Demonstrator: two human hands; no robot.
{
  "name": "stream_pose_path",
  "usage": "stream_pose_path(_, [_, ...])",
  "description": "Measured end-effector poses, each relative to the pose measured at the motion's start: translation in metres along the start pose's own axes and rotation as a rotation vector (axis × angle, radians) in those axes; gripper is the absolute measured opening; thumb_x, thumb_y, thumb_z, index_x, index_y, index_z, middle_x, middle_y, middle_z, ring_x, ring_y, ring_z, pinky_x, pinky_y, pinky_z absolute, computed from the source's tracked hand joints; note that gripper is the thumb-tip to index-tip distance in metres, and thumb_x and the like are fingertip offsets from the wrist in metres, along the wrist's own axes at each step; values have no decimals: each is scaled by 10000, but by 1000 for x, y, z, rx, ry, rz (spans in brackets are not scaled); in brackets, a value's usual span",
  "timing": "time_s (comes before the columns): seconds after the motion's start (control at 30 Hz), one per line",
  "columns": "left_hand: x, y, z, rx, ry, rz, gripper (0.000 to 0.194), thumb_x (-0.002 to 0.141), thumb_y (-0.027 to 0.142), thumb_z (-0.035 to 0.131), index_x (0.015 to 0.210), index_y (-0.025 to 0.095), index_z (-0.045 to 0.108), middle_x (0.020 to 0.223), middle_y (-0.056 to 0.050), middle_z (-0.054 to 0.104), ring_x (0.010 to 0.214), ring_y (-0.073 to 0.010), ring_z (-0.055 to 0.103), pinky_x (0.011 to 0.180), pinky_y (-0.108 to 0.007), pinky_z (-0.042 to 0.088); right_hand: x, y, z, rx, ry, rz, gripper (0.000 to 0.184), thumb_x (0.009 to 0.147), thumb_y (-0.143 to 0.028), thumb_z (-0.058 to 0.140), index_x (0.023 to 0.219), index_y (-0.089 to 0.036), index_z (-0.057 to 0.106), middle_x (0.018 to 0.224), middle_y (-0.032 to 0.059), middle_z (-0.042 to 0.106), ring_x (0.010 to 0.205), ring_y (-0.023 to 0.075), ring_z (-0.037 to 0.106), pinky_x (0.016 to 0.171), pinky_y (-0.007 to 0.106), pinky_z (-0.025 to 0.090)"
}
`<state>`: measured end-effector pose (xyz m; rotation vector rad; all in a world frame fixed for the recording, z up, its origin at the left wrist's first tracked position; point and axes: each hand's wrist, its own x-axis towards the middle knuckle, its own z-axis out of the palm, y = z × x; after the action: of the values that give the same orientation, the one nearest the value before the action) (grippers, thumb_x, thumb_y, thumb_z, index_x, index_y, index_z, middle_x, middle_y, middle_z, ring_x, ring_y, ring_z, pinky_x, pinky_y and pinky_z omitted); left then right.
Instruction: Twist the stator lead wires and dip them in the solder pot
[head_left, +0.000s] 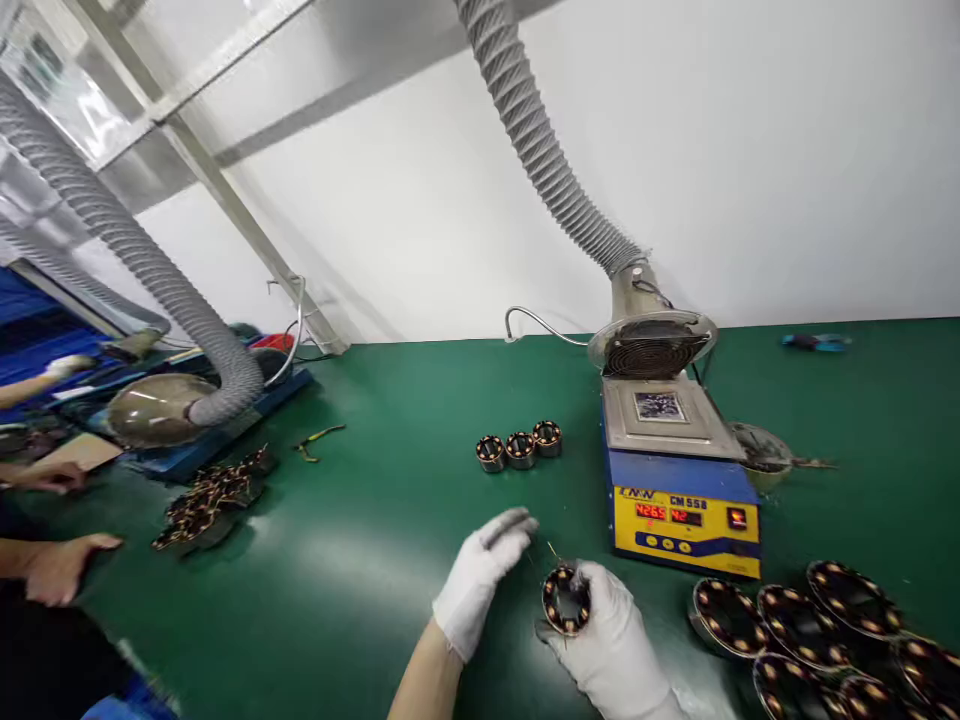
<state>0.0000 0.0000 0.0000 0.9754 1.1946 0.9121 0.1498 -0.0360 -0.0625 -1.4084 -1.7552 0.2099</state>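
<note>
My right hand, in a white glove, grips a small motor stator, a dark ring with copper-coloured spots around its face and a thin wire sticking up from it. Just left of the stator, my gloved left hand is open, its fingers stretched out above the green tabletop, apart from the ring. Three similar small stators stand in a short row beyond my hands. To the right is a blue and yellow solder pot with red digits lit and a square of silvery metal on top.
Several larger stators crowd the lower right. A round fume hood on a grey hose hangs behind the pot, and a small dish stands beside it. Leftward lie copper-wound parts, with another person's hands nearby.
</note>
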Motion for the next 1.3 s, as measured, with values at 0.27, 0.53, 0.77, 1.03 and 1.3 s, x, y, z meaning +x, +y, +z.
stream_pose_path(0.27, [10,-9,28,32,110,-41,305,469,260,764,724,102,710,705,-77,677,694,-209,595,675,-298,455,2,0,-4,49,-36,52,446,470,-190,706,845,-216,466,714,22,623,634,217,611,575,311,495])
stream_pose_path(0.53, [11,-13,38,-127,212,-2,232,448,238,766,625,109,689,628,-65,652,614,-175,568,611,-277,436,7,-4,-11,114,-92,84,357,490,-190,670,792,-218,481,686,16,627,610,204,611,556,294,485])
stream_pose_path(0.77, [11,-7,16,-314,340,140,441,486,435,815,750,124,646,717,-60,660,746,-181,605,782,-291,452,6,-1,-9,114,-125,53,399,503,-179,674,866,-211,512,749,26,639,674,212,620,620,314,499])
stream_pose_path(1.03, [-2,3,22,-121,156,-65,454,447,286,828,820,77,674,718,-73,664,669,-156,571,662,-256,440,5,-1,-11,98,-133,46,448,490,-186,712,891,-215,513,782,33,649,700,220,629,625,319,506])
stream_pose_path(1.3, [3,-3,34,-166,182,-79,238,397,180,732,587,98,613,538,-7,580,532,-103,492,541,-218,378,8,-6,-13,76,-90,39,394,479,-176,687,827,-217,506,720,26,639,633,215,619,567,301,492])
